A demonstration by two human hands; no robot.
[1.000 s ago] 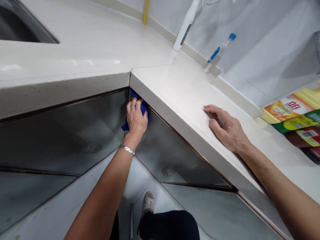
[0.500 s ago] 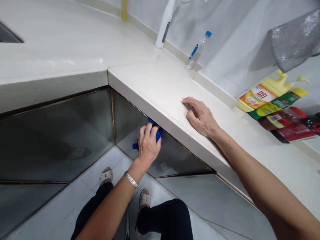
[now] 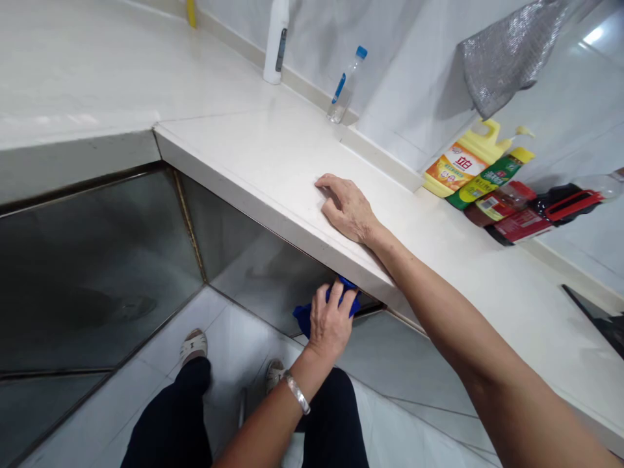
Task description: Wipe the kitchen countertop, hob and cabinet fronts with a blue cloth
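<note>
A blue cloth [image 3: 303, 318] is bunched under the fingers of my left hand [image 3: 331, 322], which wears a silver bracelet at the wrist. That hand presses the cloth against the glossy grey cabinet panel [image 3: 253, 253], just beneath the overhanging counter edge, near the panel's right end. Part of the cloth hangs out to the left of my fingers. My right hand [image 3: 348, 208] rests on the white countertop [image 3: 244, 149], fingers loosely bent and apart, holding nothing.
Along the wall stand a white bottle [image 3: 276, 42], a clear bottle with a blue cap [image 3: 344, 91], a yellow detergent jug [image 3: 461, 162] and several other bottles. A silvery cloth [image 3: 507, 58] hangs above them. Another dark panel [image 3: 88, 266] meets this one at a corner.
My left hand has slid to the right along the panel, under the counter edge, with the blue cloth. My right hand stays on the countertop. The view has shifted right.
</note>
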